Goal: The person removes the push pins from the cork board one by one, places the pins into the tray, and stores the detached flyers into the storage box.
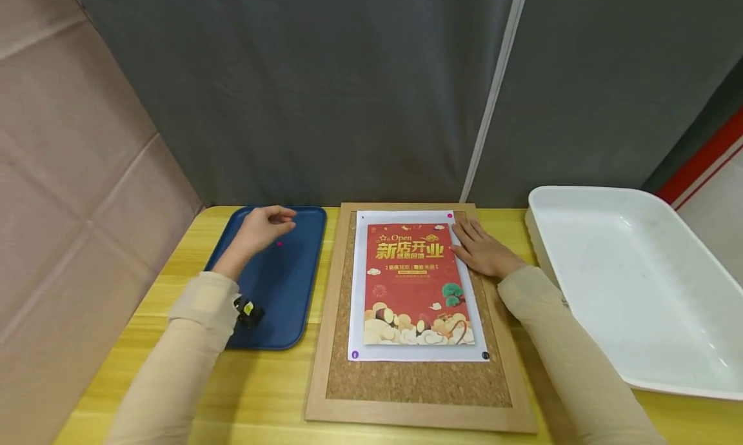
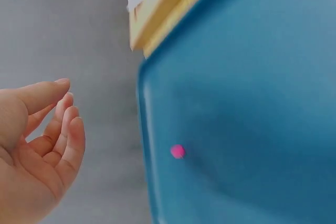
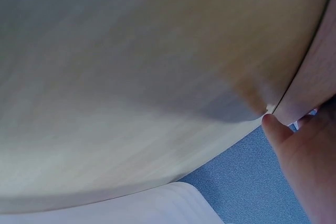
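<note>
Above the blue tray (image 1: 278, 296) hovers my left hand (image 1: 262, 229), its fingers loosely bent and thumb apart from the index finger, with nothing seen between them. A small pink pushpin (image 2: 178, 151) lies on the tray below it. My right hand (image 1: 484, 248) lies flat, fingers spread, across the right side of the corkboard (image 1: 418, 387) and the edge of the red poster sheet (image 1: 415, 284). Round pins mark three sheet corners: a pink pin (image 1: 449, 216) top right, a purple pin (image 1: 355, 355) bottom left, a black pin (image 1: 485, 355) bottom right.
A large white basin (image 1: 633, 284) stands to the right of the board on the yellow wood-grain table (image 1: 261, 400). Behind the table hangs a grey curtain (image 1: 325, 97), and pinkish cloth (image 1: 75, 206) covers the left side.
</note>
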Motion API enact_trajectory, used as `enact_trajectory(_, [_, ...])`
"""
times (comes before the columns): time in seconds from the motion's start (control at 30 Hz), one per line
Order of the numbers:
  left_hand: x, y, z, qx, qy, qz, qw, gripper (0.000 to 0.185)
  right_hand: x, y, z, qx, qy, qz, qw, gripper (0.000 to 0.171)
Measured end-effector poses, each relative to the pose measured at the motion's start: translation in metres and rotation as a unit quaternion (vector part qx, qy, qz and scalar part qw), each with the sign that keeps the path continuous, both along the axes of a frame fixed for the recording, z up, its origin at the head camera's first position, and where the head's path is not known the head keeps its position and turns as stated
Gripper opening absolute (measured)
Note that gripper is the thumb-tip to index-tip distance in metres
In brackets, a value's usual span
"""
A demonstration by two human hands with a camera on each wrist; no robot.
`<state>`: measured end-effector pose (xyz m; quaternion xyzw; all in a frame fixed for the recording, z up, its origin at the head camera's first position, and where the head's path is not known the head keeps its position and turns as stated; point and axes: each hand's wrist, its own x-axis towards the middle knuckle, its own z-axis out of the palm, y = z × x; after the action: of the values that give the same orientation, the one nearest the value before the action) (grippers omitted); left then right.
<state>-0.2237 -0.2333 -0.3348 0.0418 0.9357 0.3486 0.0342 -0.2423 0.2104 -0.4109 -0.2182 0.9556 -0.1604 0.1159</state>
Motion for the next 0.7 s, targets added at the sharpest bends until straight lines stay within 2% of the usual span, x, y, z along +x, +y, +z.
enact_trajectory(0.13, [0.005,0.019,0.008,0.004,-0.004,-0.032,0.9995,0.033,0.001,0.002,-0.001,-0.019,0.004,0.005,1.000,0.083])
enact_trajectory(0.27, [0.012,0.039,0.012,-0.001,-0.002,-0.068,0.9977,0.032,-0.001,0.002,-0.003,-0.006,0.004,0.005,1.000,0.081])
enact_trajectory(0.47, [0.026,0.063,0.012,-0.006,0.001,-0.117,0.9931,0.030,-0.002,-0.002,-0.002,0.022,-0.003,-0.002,1.000,0.069])
enact_trajectory(0.7, [0.048,0.078,0.008,0.000,-0.019,-0.169,0.9854,0.028,-0.002,-0.002,-0.002,0.029,-0.002,-0.005,1.000,0.068])
